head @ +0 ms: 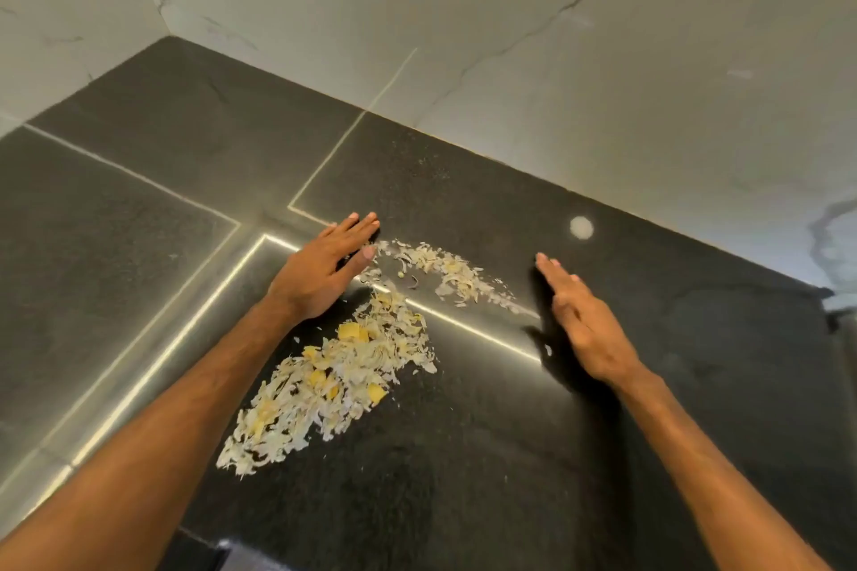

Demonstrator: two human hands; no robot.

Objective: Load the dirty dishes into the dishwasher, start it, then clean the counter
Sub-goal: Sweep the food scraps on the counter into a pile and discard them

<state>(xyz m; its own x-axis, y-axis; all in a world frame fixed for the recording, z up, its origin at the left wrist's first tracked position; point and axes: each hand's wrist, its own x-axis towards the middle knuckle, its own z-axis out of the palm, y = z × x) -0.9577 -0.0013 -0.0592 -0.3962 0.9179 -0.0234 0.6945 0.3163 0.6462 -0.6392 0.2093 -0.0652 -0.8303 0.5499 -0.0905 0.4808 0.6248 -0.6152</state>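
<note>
- Cleaning the counter point(510, 454) is the current step, by my read; dishwasher and dishes not in view.
- left hand point(331, 267): fingers straight, pressed together, tips at the far-left end of the scrap trail point(445, 269); touching the stone or just above it, can't tell.
- right hand point(586, 320): edge-on, fingers straight and together, holds nothing, just beside the trail's right end.
- main scrap pile point(343, 376) lies between the forearms, nearer the left one.
- Risk: flakes look thin and light; a fast sweep likely scatters them or lets them slip under the palm edge.
- Risk: left forearm is close to the pile; dragging it could smear scraps toward the front edge.
- Risk: fine specks point(417, 162) near the wall point(603, 60) lie outside both hands, so they're easy to miss.
</note>
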